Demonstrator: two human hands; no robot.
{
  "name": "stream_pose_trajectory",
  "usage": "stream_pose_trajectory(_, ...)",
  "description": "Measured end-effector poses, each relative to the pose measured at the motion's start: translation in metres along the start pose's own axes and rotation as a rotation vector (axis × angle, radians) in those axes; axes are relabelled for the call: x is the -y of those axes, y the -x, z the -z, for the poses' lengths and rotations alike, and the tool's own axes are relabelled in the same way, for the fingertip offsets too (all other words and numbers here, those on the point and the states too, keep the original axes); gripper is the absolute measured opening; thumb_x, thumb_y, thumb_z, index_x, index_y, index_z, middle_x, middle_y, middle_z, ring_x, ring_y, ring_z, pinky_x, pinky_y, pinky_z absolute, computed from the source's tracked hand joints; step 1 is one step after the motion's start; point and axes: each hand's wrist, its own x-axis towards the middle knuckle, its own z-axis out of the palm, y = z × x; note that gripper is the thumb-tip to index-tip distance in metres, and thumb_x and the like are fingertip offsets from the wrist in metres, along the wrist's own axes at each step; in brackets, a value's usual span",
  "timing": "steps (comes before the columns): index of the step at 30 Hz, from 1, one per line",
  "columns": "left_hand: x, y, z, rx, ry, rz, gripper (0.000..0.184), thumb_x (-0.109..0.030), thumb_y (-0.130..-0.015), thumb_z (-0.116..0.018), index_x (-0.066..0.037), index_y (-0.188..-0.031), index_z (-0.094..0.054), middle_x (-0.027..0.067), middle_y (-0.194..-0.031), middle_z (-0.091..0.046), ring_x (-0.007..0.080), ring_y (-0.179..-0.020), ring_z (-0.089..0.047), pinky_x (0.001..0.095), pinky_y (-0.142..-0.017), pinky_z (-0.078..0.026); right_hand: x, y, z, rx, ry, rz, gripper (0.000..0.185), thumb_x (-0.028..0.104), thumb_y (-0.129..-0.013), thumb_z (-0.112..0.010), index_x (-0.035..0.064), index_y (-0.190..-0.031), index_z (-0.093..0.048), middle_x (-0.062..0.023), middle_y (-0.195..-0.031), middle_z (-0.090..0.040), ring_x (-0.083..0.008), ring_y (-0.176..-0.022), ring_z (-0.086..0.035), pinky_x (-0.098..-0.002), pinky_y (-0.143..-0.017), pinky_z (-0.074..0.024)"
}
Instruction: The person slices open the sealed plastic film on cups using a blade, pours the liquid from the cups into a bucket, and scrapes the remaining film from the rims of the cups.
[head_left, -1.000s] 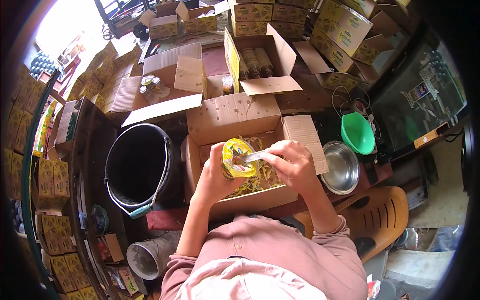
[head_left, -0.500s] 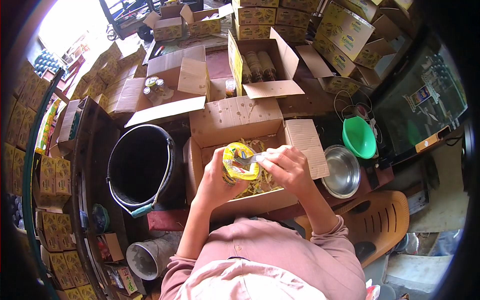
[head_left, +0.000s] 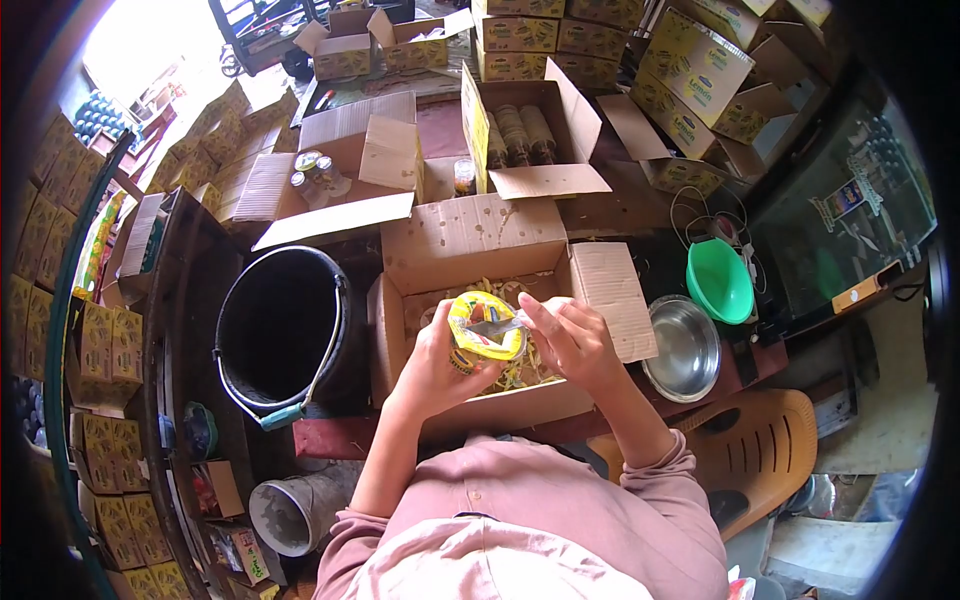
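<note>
My left hand [head_left: 432, 372] is wrapped round a yellow plastic tub [head_left: 486, 326], held above an open cardboard box [head_left: 472, 237]. The tub's opening faces up toward the camera, with coloured printing visible inside its rim. Between the thumb and fingers of my right hand [head_left: 572, 345] is a flat metal blade [head_left: 494, 326], whose far end lies across the tub's opening. Dry yellowish strips [head_left: 528, 372] cover the bottom of the box beneath both hands.
A black bucket [head_left: 280, 335] stands left of the box. To the right are a steel bowl [head_left: 684, 350] and a green bowl [head_left: 719, 281]. Open cartons [head_left: 555, 180] stand behind. An orange chair [head_left: 760, 455] is at the lower right.
The metal blade lies flatter across the tub's opening, and the fingers of my right hand have shifted on it. The tub has moved slightly down and right.
</note>
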Motion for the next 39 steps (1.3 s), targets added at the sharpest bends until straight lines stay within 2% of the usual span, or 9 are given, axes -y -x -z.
stream_pose_trajectory(5, 0.017, 0.005, -0.001, 0.099, 0.042, 0.064, 0.063, -0.016, -0.065, -0.072, 0.004, -0.115, -0.039, 0.0170, -0.099, -0.055, 0.0223, -0.095, -0.056, 0.0315, -0.085, -0.042, 0.002, 0.004, 0.002, 0.036, -0.004, 0.002, 0.048, 0.001, -0.071, -0.060, -0.0020, -0.118, -0.050, -0.0064, -0.063, -0.056, -0.0166, -0.059, -0.057, -0.0298, -0.057, -0.0489)
stream_pose_trajectory(9, 0.015, 0.008, -0.006, 0.181, 0.309, 0.069, 0.062, -0.012, -0.065, -0.073, 0.001, -0.116, -0.042, 0.0099, -0.107, -0.052, 0.0161, -0.099, -0.050, 0.0290, -0.089, -0.039, 0.001, 0.003, 0.000, 0.056, -0.016, 0.024, 0.047, 0.003, -0.072, -0.060, -0.0018, -0.118, -0.050, -0.0063, -0.064, -0.057, -0.0164, -0.059, -0.058, -0.0297, -0.057, -0.0491)
stream_pose_trajectory(12, 0.020, 0.010, -0.005, 0.197, 0.471, 0.101, 0.061, -0.009, -0.065, -0.073, 0.000, -0.117, -0.042, 0.0086, -0.107, -0.051, 0.0148, -0.100, -0.049, 0.0287, -0.089, -0.039, 0.002, 0.002, -0.001, 0.028, -0.043, 0.046, 0.048, 0.004, -0.072, -0.060, -0.0013, -0.118, -0.050, -0.0060, -0.064, -0.056, -0.0165, -0.059, -0.057, -0.0295, -0.058, -0.0494)
stream_pose_trajectory(18, 0.016, 0.009, 0.004, 0.172, 0.472, 0.077, 0.062, -0.005, -0.064, -0.073, 0.000, -0.117, -0.041, 0.0073, -0.107, -0.051, 0.0142, -0.100, -0.049, 0.0281, -0.089, -0.039, 0.001, 0.000, 0.009, 0.070, -0.005, 0.027, 0.053, 0.000, -0.067, -0.062, -0.0007, -0.118, -0.050, -0.0070, -0.065, -0.057, -0.0176, -0.060, -0.058, -0.0303, -0.059, -0.0500)
stream_pose_trajectory(26, 0.010, 0.009, 0.003, 0.255, 0.435, 0.078, 0.053, -0.011, -0.067, -0.071, 0.000, -0.113, -0.046, 0.0072, -0.102, -0.054, 0.0134, -0.095, -0.050, 0.0274, -0.085, -0.040, 0.002, -0.005, 0.006, 0.057, -0.001, 0.043, 0.056, 0.001, -0.065, -0.063, 0.0006, -0.119, -0.049, -0.0062, -0.065, -0.055, -0.0175, -0.060, -0.057, -0.0296, -0.059, -0.0498)
stream_pose_trajectory(30, 0.013, 0.010, 0.003, 0.273, 0.565, 0.126, 0.056, -0.011, -0.067, -0.070, 0.000, -0.116, -0.045, 0.0065, -0.103, -0.054, 0.0132, -0.093, -0.050, 0.0282, -0.085, -0.040, 0.001, -0.002, 0.002, 0.075, -0.015, 0.039, 0.054, 0.004, -0.066, -0.063, 0.0008, -0.119, -0.050, -0.0061, -0.067, -0.057, -0.0170, -0.061, -0.058, -0.0291, -0.061, -0.0501)
stream_pose_trajectory(33, 0.026, 0.017, 0.001, 0.359, 0.624, 0.246, 0.057, -0.012, -0.068, -0.070, -0.001, -0.118, -0.043, 0.0062, -0.102, -0.055, 0.0136, -0.093, -0.051, 0.0280, -0.085, -0.040, 0.002, -0.004, -0.003, 0.032, -0.044, 0.091, 0.052, 0.006, -0.067, -0.064, 0.0009, -0.117, -0.052, -0.0061, -0.070, -0.059, -0.0166, -0.063, -0.059, -0.0292, -0.062, -0.0507)
stream_pose_trajectory(36, 0.035, 0.014, 0.002, 0.568, 0.943, 0.302, 0.056, -0.012, -0.069, -0.068, -0.003, -0.119, -0.042, 0.0067, -0.101, -0.056, 0.0140, -0.093, -0.052, 0.0275, -0.084, -0.041, 0.003, -0.005, -0.003, 0.035, -0.060, 0.112, 0.049, 0.008, -0.067, -0.065, 0.0011, -0.114, -0.054, -0.0061, -0.073, -0.061, -0.0163, -0.065, -0.060, -0.0296, -0.062, -0.0513)
stream_pose_trajectory(39, 0.040, 0.010, -0.001, 0.681, 1.142, 0.248, 0.054, -0.015, -0.069, -0.066, -0.001, -0.116, -0.044, 0.0092, -0.097, -0.057, 0.0136, -0.086, -0.055, 0.0262, -0.077, -0.044, 0.004, -0.005, -0.003, 0.048, -0.072, 0.100, 0.047, 0.008, -0.067, -0.065, 0.0011, -0.112, -0.055, -0.0066, -0.075, -0.062, -0.0163, -0.067, -0.061, -0.0298, -0.063, -0.0516)
